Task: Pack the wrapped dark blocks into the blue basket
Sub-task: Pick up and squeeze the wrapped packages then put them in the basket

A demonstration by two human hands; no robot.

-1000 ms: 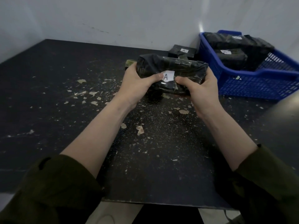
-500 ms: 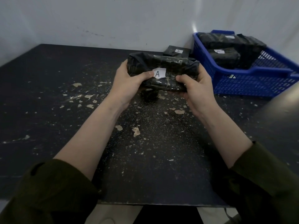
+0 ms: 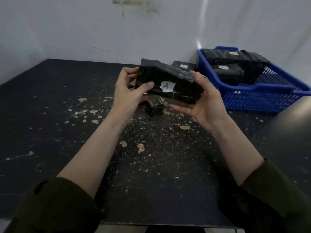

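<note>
Both hands hold one wrapped dark block (image 3: 168, 81) up off the dark surface (image 3: 50, 115), tilted so its left end sits higher and farther away than its right end. The left hand (image 3: 129, 93) has its grip closed on the block's left end, thumb pressed across the near face and fingers curled around the far side. The right hand (image 3: 205, 101) cups the lower right end from beneath, palm up; its grip is looser, the fingers spread under and behind the block and the thumb rising at the top right corner. A white label marked A (image 3: 166, 86) sits on the block's near face, between the two grips. Directly below the held block, a smaller wrapped block (image 3: 154, 107) lies on the surface among pale flakes and specks (image 3: 140, 147). Just beyond the right hand, another wrapped block with a white label (image 3: 184, 66) rests against the white wall (image 3: 151, 31). To the right of the right-hand grip stands the blue basket (image 3: 262, 98), near it but apart, already holding several wrapped dark blocks (image 3: 234, 63), two of them showing white labels. Dark green sleeves (image 3: 55, 207) cover both forearms near the bottom of the view.
</note>
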